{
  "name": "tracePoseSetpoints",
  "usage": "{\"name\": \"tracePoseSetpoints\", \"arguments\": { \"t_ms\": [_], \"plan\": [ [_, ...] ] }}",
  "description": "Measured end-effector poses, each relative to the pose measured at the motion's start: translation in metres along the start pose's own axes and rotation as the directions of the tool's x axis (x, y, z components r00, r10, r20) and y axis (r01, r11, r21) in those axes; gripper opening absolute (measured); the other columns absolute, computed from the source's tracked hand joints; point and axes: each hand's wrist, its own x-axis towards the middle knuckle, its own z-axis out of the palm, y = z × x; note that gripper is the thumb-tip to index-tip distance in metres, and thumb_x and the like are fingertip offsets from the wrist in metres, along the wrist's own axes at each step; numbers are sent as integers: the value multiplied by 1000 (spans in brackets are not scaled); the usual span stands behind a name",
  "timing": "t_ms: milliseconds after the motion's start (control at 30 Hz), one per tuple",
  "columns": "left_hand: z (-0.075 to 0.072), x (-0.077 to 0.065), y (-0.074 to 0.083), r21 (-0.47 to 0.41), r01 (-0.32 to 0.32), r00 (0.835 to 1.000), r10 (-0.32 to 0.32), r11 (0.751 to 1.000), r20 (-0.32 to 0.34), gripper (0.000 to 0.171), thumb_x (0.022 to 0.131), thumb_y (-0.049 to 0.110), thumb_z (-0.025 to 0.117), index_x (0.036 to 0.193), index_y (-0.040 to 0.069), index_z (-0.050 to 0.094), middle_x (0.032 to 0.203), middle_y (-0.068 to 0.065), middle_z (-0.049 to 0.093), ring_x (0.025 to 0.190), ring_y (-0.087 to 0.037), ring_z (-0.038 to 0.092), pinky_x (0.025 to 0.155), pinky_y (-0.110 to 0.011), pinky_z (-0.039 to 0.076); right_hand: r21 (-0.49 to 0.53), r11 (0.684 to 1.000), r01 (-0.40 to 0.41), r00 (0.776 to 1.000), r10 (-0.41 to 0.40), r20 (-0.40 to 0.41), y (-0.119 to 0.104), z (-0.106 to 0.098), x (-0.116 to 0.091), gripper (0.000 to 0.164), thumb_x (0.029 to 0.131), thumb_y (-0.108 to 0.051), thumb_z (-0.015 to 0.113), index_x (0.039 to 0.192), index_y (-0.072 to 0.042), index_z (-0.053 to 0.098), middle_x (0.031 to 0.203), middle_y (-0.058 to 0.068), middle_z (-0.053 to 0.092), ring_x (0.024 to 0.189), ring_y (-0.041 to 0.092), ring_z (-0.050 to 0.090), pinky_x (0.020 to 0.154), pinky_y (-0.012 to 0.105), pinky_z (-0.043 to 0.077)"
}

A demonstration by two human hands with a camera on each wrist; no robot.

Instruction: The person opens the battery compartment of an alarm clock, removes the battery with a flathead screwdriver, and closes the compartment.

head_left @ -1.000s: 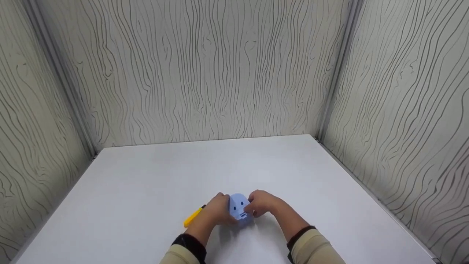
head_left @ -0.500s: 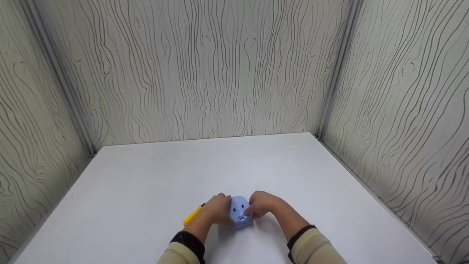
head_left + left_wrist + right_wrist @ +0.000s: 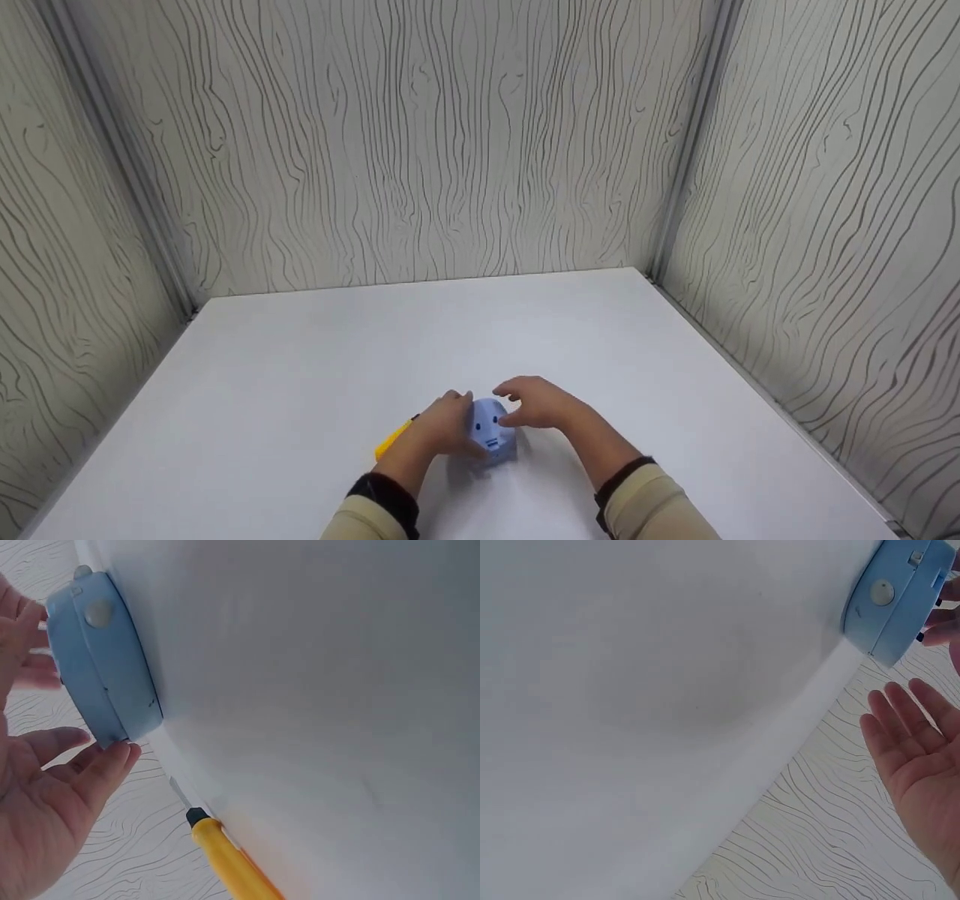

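A light-blue rounded device point(image 3: 487, 414) with two black knobs and a small slot on its upper face lies on the white table. My left hand point(image 3: 445, 426) grips its left side; in the left wrist view the fingertips point(image 3: 112, 765) meet the edge of the blue case point(image 3: 112, 671). Over its right side is my right hand point(image 3: 546, 405), thumb and fingers spread with nothing between them. The right wrist view shows that palm point(image 3: 930, 787) with straight fingers, apart from the case point(image 3: 900, 600) and its pale round button.
Just left of my left forearm lies a screwdriver point(image 3: 391, 442) with a yellow handle and black collar, partly hidden by the hand. Its thin metal blade point(image 3: 181, 793) shows in the left wrist view. Wood-patterned panels point(image 3: 420, 150) enclose the table point(image 3: 300, 360) at back and sides.
My right hand has let go of the device's right side, risen slightly and spread its fingers. The left hand keeps its grip, and the device has shifted only a little.
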Motion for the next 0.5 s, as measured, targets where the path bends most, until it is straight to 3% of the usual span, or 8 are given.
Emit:
{"name": "tracePoseSetpoints", "arguments": {
  "t_ms": [233,500],
  "plan": [
    [1,0,1,-10,-14,1000,13,1000,-8,95,78,31,94,155,3,48,145,-22,58,123,-35,59,118,-58,48,-68,992,108,994,-106,41,-2,5,-3,49,91,-15,80,138,-6,68,143,14,67,139,37,59,119,56,46],
    [1,1,0,-2,-27,999,27,1000,-28,77,77,28,94,140,-1,60,127,-17,66,110,-29,61,113,-53,52,-113,984,134,990,-128,62,-2,8,-3,50,90,-14,81,139,-9,69,143,12,69,137,35,61,116,55,49]
  ]
}}
